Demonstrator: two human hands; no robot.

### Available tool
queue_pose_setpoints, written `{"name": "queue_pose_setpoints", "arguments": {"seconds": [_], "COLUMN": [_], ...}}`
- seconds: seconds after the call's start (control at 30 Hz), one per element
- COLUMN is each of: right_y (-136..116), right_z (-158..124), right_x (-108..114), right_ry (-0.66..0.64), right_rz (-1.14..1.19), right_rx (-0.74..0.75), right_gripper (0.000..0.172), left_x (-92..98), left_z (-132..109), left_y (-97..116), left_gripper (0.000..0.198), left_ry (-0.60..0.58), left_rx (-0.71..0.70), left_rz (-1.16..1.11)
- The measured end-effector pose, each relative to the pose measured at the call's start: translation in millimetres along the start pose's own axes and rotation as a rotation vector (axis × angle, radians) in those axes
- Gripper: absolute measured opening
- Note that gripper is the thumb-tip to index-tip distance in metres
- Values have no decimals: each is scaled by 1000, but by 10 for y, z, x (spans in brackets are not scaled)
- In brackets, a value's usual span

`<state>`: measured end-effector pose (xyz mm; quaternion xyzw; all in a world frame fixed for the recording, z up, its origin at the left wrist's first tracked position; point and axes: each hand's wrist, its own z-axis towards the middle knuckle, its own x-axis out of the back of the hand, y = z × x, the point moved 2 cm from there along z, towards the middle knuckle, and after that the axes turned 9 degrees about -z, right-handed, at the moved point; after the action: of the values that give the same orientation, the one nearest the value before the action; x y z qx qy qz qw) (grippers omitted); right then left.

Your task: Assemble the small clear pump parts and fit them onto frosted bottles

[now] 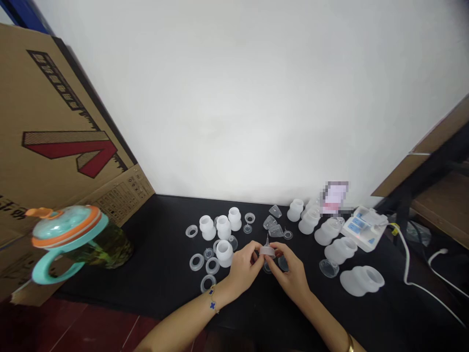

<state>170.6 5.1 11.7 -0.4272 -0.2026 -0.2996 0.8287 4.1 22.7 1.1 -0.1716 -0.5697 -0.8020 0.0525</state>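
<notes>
My left hand (pixel 244 266) and my right hand (pixel 293 274) meet above the black tabletop. Between their fingertips they pinch a translucent bottle ring with a nipple-like pointed tip (pixel 267 251) sticking up. Just left of my left hand stands a small white bottle (pixel 224 254), with loose screw rings (pixel 212 266) beside it. Behind it are more upright bottles (pixel 207 228). Beyond my right hand lie clear caps (pixel 270 222) and a pointed nipple piece (pixel 288 234). Partly hidden under my hands are more clear pieces.
To the right, several white bottles (pixel 340 250) lie tilted, near a white device (pixel 364 229) with a cable (pixel 406 259). A clear disc (pixel 329 268) rests there. At left stand a teal-lidded jug (pixel 69 239) and a cardboard box (pixel 54 122). A white wall (pixel 234 98) rises behind.
</notes>
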Motion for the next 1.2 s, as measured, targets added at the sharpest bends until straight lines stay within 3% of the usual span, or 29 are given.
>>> {"name": "queue_pose_setpoints", "arguments": {"seconds": [0.1, 0.33, 0.73, 1.2], "right_y": [-7, 18, 16, 19], "right_z": [5, 1, 20, 26], "right_x": [1, -1, -29, -39], "right_ry": [-42, -96, -164, -182], "right_rz": [10, 75, 208, 164], "right_rx": [-20, -132, -160, -165], "right_gripper": [13, 17, 21, 23], "left_x": [9, 23, 20, 3], "left_z": [3, -7, -1, 3], "left_y": [10, 60, 51, 9], "left_gripper": [5, 22, 22, 25], "left_ry": [13, -33, -56, -71], "left_rx": [-1, -41, -46, 5], "left_rz": [-23, -157, -186, -205]}}
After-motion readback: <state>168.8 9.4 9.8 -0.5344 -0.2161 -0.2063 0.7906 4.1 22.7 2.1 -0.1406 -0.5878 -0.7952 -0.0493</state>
